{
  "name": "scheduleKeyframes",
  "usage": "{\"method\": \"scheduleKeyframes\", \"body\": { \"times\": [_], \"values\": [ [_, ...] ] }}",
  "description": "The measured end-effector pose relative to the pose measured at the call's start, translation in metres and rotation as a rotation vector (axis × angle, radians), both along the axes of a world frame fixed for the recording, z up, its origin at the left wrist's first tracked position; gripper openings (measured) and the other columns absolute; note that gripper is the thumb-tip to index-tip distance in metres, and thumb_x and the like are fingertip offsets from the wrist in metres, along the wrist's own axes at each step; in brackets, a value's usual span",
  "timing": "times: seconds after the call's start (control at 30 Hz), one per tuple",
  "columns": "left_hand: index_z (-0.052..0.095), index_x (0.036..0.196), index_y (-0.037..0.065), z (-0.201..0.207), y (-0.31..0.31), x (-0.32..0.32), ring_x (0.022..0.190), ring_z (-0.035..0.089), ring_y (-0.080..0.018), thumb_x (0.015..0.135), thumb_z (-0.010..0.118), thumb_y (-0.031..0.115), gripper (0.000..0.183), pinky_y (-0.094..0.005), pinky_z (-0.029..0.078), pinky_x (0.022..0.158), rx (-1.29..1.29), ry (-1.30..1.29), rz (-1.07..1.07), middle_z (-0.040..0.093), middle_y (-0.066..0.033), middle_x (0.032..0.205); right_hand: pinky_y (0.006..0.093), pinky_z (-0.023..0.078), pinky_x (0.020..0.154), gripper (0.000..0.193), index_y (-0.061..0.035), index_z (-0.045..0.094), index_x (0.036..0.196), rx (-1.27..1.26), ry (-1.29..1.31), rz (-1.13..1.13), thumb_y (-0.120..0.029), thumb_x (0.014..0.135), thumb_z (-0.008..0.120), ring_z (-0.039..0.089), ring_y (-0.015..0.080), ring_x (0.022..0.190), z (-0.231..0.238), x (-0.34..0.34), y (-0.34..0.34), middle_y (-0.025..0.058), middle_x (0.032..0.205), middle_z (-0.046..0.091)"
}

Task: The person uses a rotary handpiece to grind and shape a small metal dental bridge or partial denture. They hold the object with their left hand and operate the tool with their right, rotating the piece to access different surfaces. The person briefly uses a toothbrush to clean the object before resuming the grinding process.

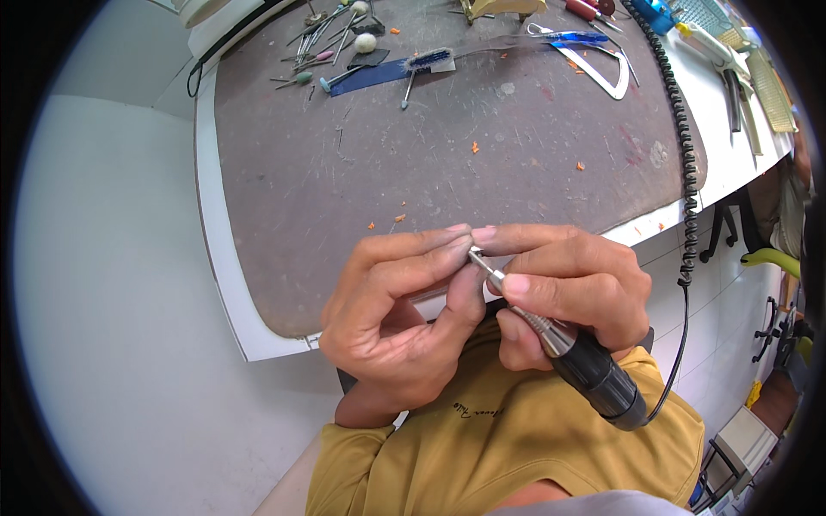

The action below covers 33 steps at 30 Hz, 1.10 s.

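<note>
My right hand [572, 288] is closed round a rotary handpiece [594, 370], black at the back with a silver nose, held like a pen. Its thin metal tip points up and left and meets a small whitish piece [475, 250]. That piece is pinched between the thumb and fingertips of my left hand [400, 310], which mostly cover it, so its kind cannot be made out. The fingertips of both hands touch. Both hands are just off the near edge of the table, above my lap, and the left fingertips look dusted grey.
A brown mat [413, 163] covers the white table. Several burs and polishing points [331, 43] lie at the back left, near a brush [428, 60]. A white triangular frame [602, 73] lies at the back right. A black coiled cord [686, 155] hangs over the right edge.
</note>
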<state>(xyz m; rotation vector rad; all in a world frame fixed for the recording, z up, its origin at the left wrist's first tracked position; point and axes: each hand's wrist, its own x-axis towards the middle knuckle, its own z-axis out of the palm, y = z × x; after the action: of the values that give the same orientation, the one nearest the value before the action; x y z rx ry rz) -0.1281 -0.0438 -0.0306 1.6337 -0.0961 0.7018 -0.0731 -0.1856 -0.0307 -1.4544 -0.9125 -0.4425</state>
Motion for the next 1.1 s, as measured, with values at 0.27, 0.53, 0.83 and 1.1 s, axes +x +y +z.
{"method": "scheduleKeyframes", "body": {
  "times": [0.27,0.53,0.83,1.1],
  "values": [
    [0.069,0.095,-0.003,0.0007,-0.0006,-0.0011,0.087,0.07,-0.0215,0.073,0.075,-0.011,0.025,-0.0279,0.059,0.074,0.009,0.018,0.015,0.066,-0.0175,0.097,0.0339,0.062,0.065,0.027,0.0002,0.064,0.095,0.008,-0.001,-0.03,0.0,0.072,0.079,0.073,0.0335,0.084,-0.001,-0.0009,0.0004,0.0139,0.08,0.068],
    [0.069,0.095,-0.004,0.0015,-0.002,-0.0018,0.087,0.07,-0.0216,0.073,0.074,-0.012,0.024,-0.0271,0.06,0.073,-0.02,0.042,0.022,0.066,-0.0178,0.097,0.0356,0.062,0.066,0.026,0.001,0.065,0.094,0.003,-0.006,0.005,-0.001,0.072,0.079,0.073,0.0341,0.083,0.0003,0.0003,0.0003,0.0135,0.078,0.067],
    [0.069,0.095,-0.005,0.0016,-0.0003,-0.0003,0.086,0.07,-0.0215,0.073,0.072,-0.013,0.024,-0.0268,0.06,0.072,-0.004,0.023,0.008,0.066,-0.0182,0.097,0.0368,0.063,0.067,0.026,0.0019,0.065,0.093,0.001,-0.015,-0.017,-0.001,0.072,0.079,0.073,0.0343,0.082,0.0003,-0.0003,0.0015,0.0138,0.077,0.067],
    [0.069,0.095,-0.005,0.0017,0.0005,0.0002,0.086,0.07,-0.0215,0.073,0.072,-0.013,0.023,-0.0271,0.061,0.073,-0.007,0.022,-0.004,0.066,-0.0184,0.097,0.0364,0.063,0.066,0.027,0.0017,0.065,0.094,-0.018,-0.028,-0.028,-0.001,0.071,0.079,0.073,0.0339,0.081,0.0013,0.0,0.0008,0.0131,0.076,0.067]
  ]
}}
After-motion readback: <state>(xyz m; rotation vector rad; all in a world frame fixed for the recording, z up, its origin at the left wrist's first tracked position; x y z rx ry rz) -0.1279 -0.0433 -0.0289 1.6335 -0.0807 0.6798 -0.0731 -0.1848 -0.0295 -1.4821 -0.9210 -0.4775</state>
